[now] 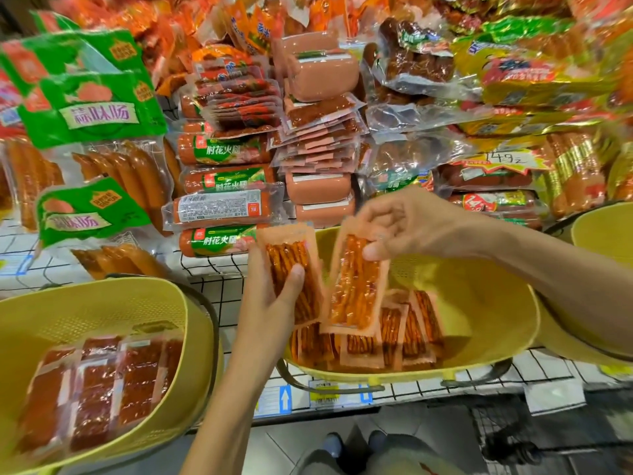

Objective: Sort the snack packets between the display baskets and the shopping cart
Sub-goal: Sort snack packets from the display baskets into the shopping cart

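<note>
My left hand (270, 303) holds an orange strip-snack packet (291, 258) upright, thumb pressed on its front. My right hand (407, 228) pinches the top of a second orange packet (356, 289), which hangs tilted beside the first. Both packets hover over the middle yellow basket (486, 303), where several more of the same orange packets (404, 330) lie on the bottom. A left yellow basket (102, 303) holds several dark red packets (99, 385). The black mesh of the shopping cart (507, 437) shows at the lower right.
Behind the baskets the shelf is piled with sausage packs (222, 207), pink ham blocks (318, 70) and green-labelled bags (92, 111). A third yellow basket (606, 228) stands at the far right. The shelf has a white grid cover (219, 282). My shoes (352, 443) are on the floor below.
</note>
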`<move>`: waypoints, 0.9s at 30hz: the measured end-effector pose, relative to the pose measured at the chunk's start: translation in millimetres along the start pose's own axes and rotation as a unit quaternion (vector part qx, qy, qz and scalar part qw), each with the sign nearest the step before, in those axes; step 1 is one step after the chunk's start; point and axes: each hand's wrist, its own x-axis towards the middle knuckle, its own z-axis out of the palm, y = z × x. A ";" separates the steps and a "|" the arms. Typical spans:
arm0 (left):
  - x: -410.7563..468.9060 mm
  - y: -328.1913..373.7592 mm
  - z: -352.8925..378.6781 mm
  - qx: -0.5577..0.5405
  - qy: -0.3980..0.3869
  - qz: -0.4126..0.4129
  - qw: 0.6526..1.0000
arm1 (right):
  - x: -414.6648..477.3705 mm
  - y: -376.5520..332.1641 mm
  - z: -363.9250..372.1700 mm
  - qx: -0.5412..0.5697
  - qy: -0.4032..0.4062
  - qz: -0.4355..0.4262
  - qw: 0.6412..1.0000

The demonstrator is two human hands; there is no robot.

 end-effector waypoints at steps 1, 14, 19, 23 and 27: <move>0.1 3.4 2.0 -0.028 -0.029 -0.029 0.999 | 3.9 -7.9 8.4 -0.028 0.018 -0.011 0.999; -7.9 2.0 -23.4 -0.066 0.030 -0.033 0.997 | 20.2 98.8 60.0 -0.454 -0.152 0.243 0.844; -9.1 -1.1 -19.8 -0.034 0.035 -0.026 0.998 | 22.7 118.7 67.5 -0.504 -0.054 0.202 0.838; -5.8 -5.8 -19.7 0.018 0.058 -0.019 0.998 | 22.3 102.2 38.1 -0.234 -0.030 0.198 0.951; -2.1 -5.4 -16.1 0.051 0.061 0.017 0.997 | 9.2 54.9 1.6 0.025 -0.011 0.094 0.995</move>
